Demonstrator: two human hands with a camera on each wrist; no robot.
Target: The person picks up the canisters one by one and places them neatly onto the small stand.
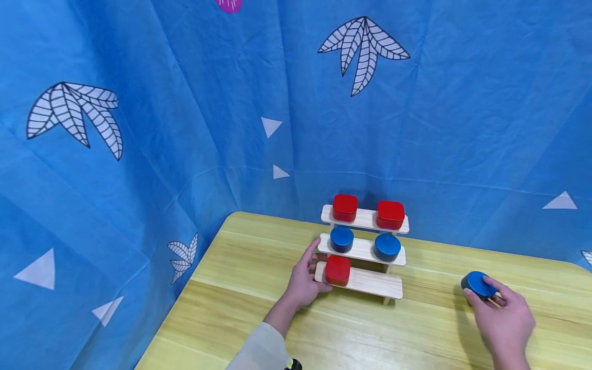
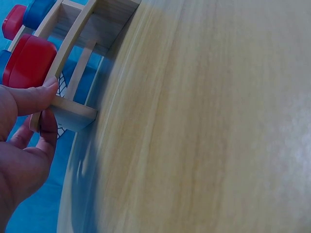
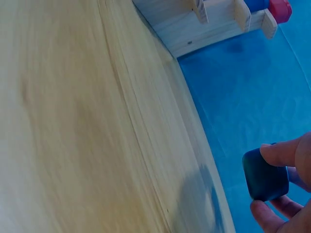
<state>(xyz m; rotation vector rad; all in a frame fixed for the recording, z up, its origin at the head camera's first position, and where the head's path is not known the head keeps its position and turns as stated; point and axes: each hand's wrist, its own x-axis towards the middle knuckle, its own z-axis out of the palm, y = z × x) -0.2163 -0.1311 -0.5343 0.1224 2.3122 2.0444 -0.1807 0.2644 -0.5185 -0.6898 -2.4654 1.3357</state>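
Note:
A wooden three-tier display stand (image 1: 370, 281) stands on the table. My left hand (image 1: 305, 280) holds the left end of its lowest tier; in the left wrist view the thumb (image 2: 36, 98) lies on the plank's edge with fingers curled below. A red squarish container (image 1: 337, 271) sits at that end. Two blue round containers, left (image 1: 341, 239) and right (image 1: 387, 247), are on the middle tier. On the top tier stand two red squarish containers, left (image 1: 345, 207) and right (image 1: 390, 215). Right of the stand, my right hand (image 1: 505, 319) pinches another blue round container (image 1: 479, 284) above the table.
The light wooden table (image 1: 222, 298) runs back to a blue patterned cloth (image 1: 351, 128) hanging behind and along the left side. The right part of the lowest tier is bare wood. A shadow of the right hand falls on the table.

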